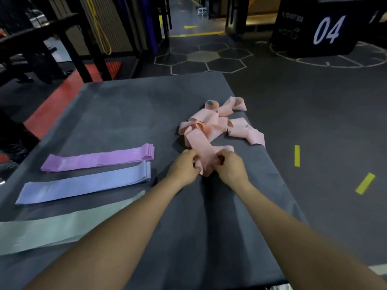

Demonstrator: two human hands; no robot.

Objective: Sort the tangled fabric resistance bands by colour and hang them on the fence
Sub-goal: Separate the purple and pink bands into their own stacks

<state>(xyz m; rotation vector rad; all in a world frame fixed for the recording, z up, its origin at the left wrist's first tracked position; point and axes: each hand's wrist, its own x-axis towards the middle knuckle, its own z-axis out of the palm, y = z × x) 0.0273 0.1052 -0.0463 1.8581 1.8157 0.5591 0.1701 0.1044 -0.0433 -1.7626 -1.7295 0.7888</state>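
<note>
Grey mat (125,105) served as the landmark. Along its left edge lay three flattened stacks: pale green bands (62,229) nearest, blue bands (83,183) beyond them, purple bands (98,159) farthest. Toward the mat's right side sat the pink tangle (217,124), unsorted. At the tangle's near end, left hand (184,166) and right hand (231,166) each pinched the edges of one pink band (204,151), fingers curled on the fabric. The frame was soft there, so exact finger placement was probably thumb-over-edge. Judged light, limp, non-fragile; woven fabric should not slip. Best hold: both edges of the free loop end, drawing it clear of the tangle. No fence could be identified with certainty.
</note>
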